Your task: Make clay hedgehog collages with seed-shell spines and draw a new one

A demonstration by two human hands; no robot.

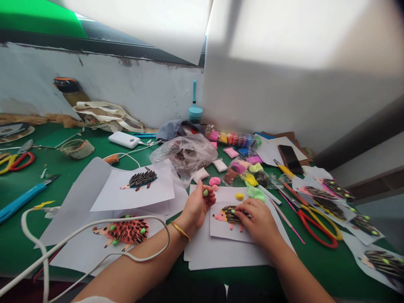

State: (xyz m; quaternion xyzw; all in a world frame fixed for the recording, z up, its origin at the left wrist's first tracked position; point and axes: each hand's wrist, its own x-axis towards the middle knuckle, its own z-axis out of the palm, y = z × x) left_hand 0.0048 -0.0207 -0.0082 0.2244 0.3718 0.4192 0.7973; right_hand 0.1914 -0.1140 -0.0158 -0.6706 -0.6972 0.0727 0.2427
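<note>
My left hand (199, 207) is palm up with curled fingers, pinching a small lump of light green clay (205, 192). Fingertips of my right hand (259, 222) are pinched together over the seed-covered back of a hedgehog picture (226, 213), at a small green clay ball (232, 211). This hedgehog has a yellow clay edge, a pink face and pink legs, on a white sheet (217, 231) over larger paper. Part of its back is hidden by my fingers. Beyond my hands lie a yellow clay lump (240, 196), a light green clay piece (255, 192) and pink clay (214, 181).
Other hedgehog pictures lie left (143, 178) and right (334, 206). Red-and-yellow scissors (317, 227) are on the right, a blue utility knife (23, 202) far left. A white cable (104, 219) crosses my left forearm. A plastic bag of seeds (184, 158) stands behind.
</note>
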